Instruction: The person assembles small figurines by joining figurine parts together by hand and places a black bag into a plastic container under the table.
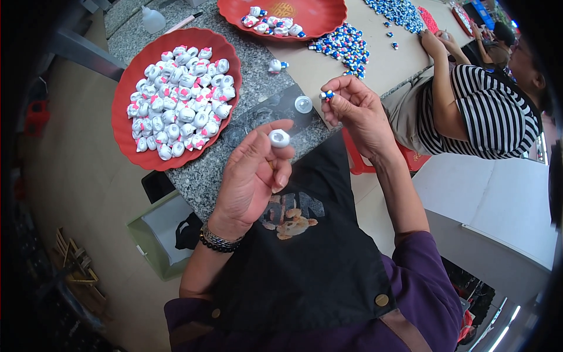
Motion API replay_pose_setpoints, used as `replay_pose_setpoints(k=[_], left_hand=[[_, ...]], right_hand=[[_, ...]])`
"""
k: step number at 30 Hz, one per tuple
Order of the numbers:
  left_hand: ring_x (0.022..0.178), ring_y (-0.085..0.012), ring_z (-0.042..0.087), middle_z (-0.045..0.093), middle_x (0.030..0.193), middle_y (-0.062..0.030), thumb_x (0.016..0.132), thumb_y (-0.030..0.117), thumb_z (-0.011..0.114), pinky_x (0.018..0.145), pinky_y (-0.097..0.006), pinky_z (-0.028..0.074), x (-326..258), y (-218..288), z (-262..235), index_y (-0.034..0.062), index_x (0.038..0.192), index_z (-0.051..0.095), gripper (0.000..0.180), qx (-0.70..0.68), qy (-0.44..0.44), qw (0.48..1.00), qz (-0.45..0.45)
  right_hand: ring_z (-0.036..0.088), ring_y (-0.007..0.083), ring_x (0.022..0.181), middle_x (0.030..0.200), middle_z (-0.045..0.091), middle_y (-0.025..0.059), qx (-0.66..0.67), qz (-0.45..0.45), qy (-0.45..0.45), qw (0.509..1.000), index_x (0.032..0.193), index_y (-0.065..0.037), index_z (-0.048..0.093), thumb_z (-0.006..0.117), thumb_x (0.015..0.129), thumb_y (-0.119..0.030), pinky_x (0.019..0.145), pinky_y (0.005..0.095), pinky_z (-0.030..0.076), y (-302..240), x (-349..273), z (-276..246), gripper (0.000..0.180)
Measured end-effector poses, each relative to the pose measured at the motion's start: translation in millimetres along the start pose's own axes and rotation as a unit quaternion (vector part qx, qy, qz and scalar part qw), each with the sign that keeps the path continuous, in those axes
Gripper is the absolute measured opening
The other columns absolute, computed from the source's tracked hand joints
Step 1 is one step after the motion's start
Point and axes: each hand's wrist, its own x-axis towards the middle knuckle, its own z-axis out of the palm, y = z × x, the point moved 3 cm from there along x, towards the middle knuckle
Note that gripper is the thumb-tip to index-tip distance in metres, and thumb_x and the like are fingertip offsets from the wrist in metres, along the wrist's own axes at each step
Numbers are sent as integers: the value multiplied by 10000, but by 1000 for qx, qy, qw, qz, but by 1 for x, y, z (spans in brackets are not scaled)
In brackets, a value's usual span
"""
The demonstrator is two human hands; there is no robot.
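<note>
A white doll-head piece [279,138] with a hollow in it sits between the fingers of my left hand [246,176]. My right hand [360,111] pinches a small blue, white and pink doll-body piece [328,95] between thumb and fingertips. The two pieces are apart, over the table's near edge. Just beyond them, a small clear round cup [303,104] rests on a dark flat sheet [281,98]. A figurine [275,66] with a white head and blue body lies farther back on the granite.
A scalloped red tray [121,111] at left holds many white heads with pink bows. Another red tray [234,17] carries joined figurines. Blue body pieces [346,50] are heaped beside it. A white squeeze bottle [153,20] stands far left. A person in stripes [487,111] sits at right.
</note>
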Motion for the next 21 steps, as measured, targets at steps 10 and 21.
replay_pose_setpoints(k=[10, 21], left_hand=[[652, -119, 544, 663, 917, -71, 1021, 349, 523, 556, -226, 401, 0, -4, -9, 13, 1282, 542, 425, 17, 8, 1000, 0], [738, -133, 570, 654, 1004, -82, 1006, 304, 562, 621, -237, 431, -5, 1, -12, 19, 1271, 550, 389, 2, -2, 1000, 11]], right_hand=[[600, 105, 741, 856, 662, 25, -278, -145, 32, 949, 965, 3, 665, 688, 870, -8, 676, 277, 487, -8, 0, 8, 98], [615, 272, 802, 827, 608, 93, -597, -354, -59, 718, 884, -13, 645, 669, 734, 43, 702, 372, 522, -14, 15, 31, 162]])
